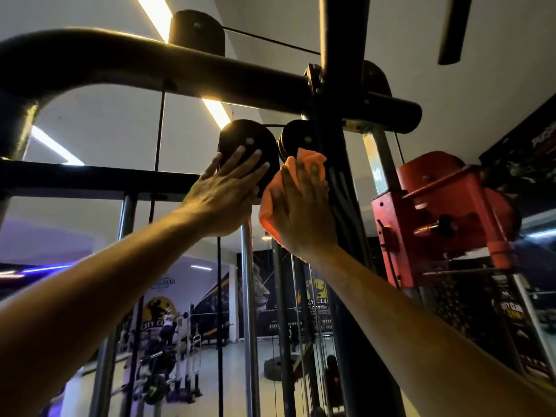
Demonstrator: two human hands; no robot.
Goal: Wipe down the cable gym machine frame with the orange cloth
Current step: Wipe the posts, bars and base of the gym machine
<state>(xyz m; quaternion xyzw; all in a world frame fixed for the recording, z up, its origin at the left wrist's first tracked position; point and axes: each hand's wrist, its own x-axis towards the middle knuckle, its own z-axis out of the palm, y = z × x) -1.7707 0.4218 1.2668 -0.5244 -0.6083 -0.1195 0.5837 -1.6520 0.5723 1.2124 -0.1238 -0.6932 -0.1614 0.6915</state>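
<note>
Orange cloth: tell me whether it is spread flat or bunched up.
Bunched. The orange cloth shows folds above and left of the right hand, which presses it against the upright post.

1. The yellow emblem on the back-wall banner (158,311) shows "CITY CL…", cut off by gym gear in front of it.
2. The dark lion poster (296,299) gives "…Y CLUB"; the smaller lines beneath are too blurred to read.
3. The poster at right (513,311) reads "CITY CLUB GYM" in yellow, and only just.
4. The upper right banner's (541,139) lettering is smeared and cannot be read.
</note>
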